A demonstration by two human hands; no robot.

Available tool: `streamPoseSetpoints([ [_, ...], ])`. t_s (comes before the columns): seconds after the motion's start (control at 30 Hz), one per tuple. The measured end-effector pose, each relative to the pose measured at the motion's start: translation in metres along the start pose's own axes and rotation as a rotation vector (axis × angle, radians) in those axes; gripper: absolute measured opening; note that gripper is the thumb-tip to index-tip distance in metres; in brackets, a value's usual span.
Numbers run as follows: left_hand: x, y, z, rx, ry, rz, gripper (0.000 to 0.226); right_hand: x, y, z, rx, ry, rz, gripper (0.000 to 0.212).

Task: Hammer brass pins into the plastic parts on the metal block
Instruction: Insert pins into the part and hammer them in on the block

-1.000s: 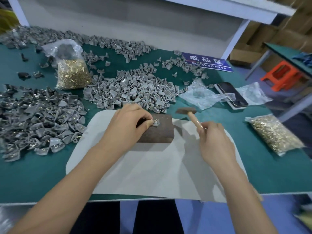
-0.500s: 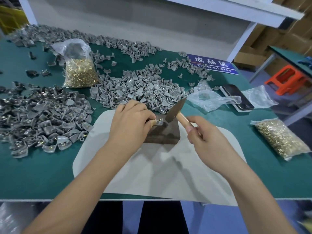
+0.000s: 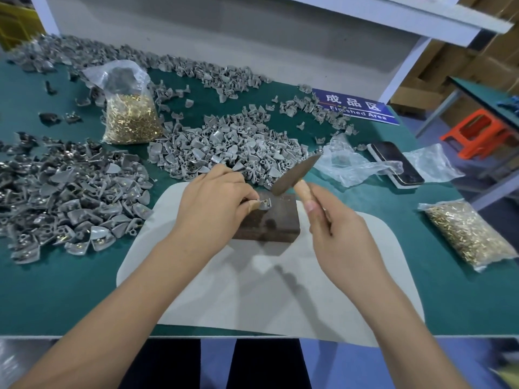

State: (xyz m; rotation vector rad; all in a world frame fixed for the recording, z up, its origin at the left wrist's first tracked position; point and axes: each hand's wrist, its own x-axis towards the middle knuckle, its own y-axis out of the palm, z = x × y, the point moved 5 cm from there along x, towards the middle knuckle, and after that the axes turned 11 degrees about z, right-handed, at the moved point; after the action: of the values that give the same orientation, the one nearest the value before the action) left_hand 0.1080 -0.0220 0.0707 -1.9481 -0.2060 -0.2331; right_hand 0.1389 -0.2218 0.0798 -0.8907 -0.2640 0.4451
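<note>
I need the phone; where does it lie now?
The phone lies on the table's far right, between two clear plastic bags, below the blue sign.

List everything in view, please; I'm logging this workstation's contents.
metal block: one, dark brown, on the white mat
plastic part: one, grey, on the block's top
hammer: one, dark head, wooden handle, raised above the block
white mat: one, near table edge
loose plastic parts: many, grey, piles at left and centre
bags of brass pins: two, gold, far left and right
phone: one, black, right
blue sign: one, back
empty plastic bags: two, clear, beside the phone
orange stool: one, off-table right
green table: one
left hand: pinches the part
right hand: grips the hammer
</note>
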Motion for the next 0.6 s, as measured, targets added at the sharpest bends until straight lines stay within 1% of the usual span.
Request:
streamPoseSetpoints([
  [0.07, 0.0007, 0.0006, 0.0000, 0.006, 0.012, 0.004, 0.017, -0.0003, -0.0042, -0.0017, 0.056, -0.011, -0.074, 0.033],
  [0.1, 0.0008, 0.0009, 0.0000, 0.012, 0.017, 0.007, 0.017, -0.0001, -0.0027, -0.0005, 0.061, -0.016, -0.057, 0.034],
  [0.2, 0.0011, 0.0001, 0.0012, 0.025, 0.040, 0.001, 0.015, 0.0007, 0.0044, 0.0021, -0.044, -0.014, 0.098, 0.033],
  [0.23, 0.0009, -0.0004, 0.0017, 0.023, 0.048, -0.002, 0.015, 0.0010, 0.0022, 0.0010, -0.057, -0.011, 0.079, 0.033],
  [0.3, 0.0011, -0.0007, 0.0024, 0.015, 0.062, -0.001, 0.014, -0.0010, -0.0038, 0.0008, -0.028, -0.020, -0.020, 0.034],
  [0.33, 0.0012, -0.0008, 0.0026, 0.015, 0.068, 0.000, 0.014, -0.0020, -0.0041, 0.0009, -0.013, -0.025, -0.047, 0.034],
  [0.37, 0.0014, -0.0008, 0.0025, 0.018, 0.074, -0.002, 0.013, -0.0020, -0.0027, 0.0020, -0.014, -0.024, -0.041, 0.033],
  [0.43, 0.0015, -0.0013, 0.0022, 0.025, 0.088, -0.014, 0.013, -0.0005, 0.0031, 0.0027, -0.068, -0.018, 0.066, 0.031],
  [0.47, 0.0014, -0.0016, 0.0023, 0.027, 0.093, -0.018, 0.013, 0.0008, 0.0035, 0.0017, -0.088, -0.016, 0.094, 0.031],
  [0.5, 0.0012, -0.0012, 0.0025, 0.027, 0.096, -0.015, 0.013, 0.0014, 0.0015, 0.0008, -0.091, -0.010, 0.072, 0.031],
  [0.57, 0.0010, -0.0008, 0.0030, 0.025, 0.100, -0.010, 0.013, -0.0002, -0.0042, 0.0014, -0.018, -0.028, -0.029, 0.032],
  [0.6, 0.0009, -0.0008, 0.0032, 0.027, 0.102, -0.010, 0.012, -0.0010, -0.0043, 0.0028, 0.007, -0.036, -0.045, 0.033],
])
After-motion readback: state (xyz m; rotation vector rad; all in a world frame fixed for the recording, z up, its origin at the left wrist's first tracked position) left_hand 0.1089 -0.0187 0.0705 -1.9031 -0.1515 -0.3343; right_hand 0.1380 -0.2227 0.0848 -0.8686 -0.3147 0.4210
